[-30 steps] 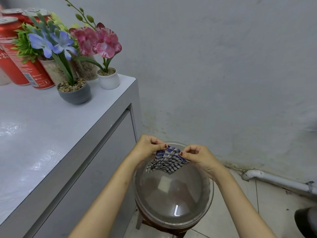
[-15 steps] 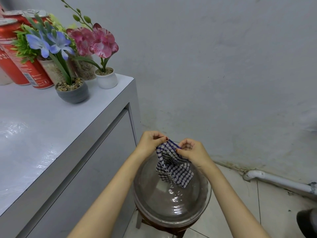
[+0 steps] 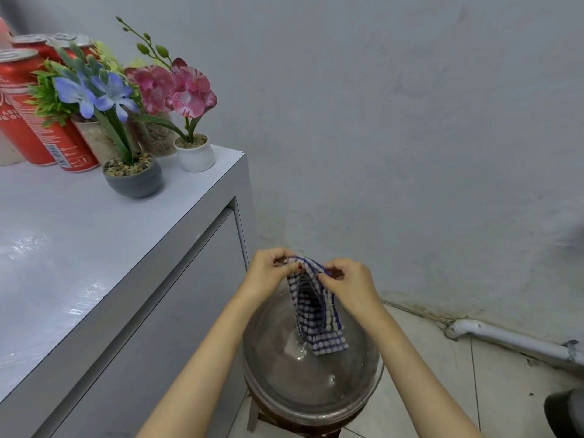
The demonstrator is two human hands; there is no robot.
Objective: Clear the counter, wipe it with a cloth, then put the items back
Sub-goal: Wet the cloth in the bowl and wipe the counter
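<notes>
A blue-and-white checked cloth [image 3: 316,314] hangs wet over a clear bowl of water [image 3: 357,393] that stands on a low stool beside the counter. My left hand [image 3: 268,273] and my right hand [image 3: 350,282] each pinch its top edge, close together. Water drips from its lower end into the bowl. On the white counter [image 3: 79,248] at the far left stand red cans [image 3: 34,121], a grey pot with blue flowers [image 3: 134,178] and a white pot with pink flowers [image 3: 195,154].
Two glass pots of gravel [image 3: 155,137] stand behind the flower pots. A grey wall rises close behind the bowl. A white pipe [image 3: 518,339] runs along the tiled floor at the right. A dark object [image 3: 565,415] sits at the bottom right corner.
Both hands have lifted the cloth up out of the bowl. It now hangs longer and drips, where it was bunched near the water a second ago.
</notes>
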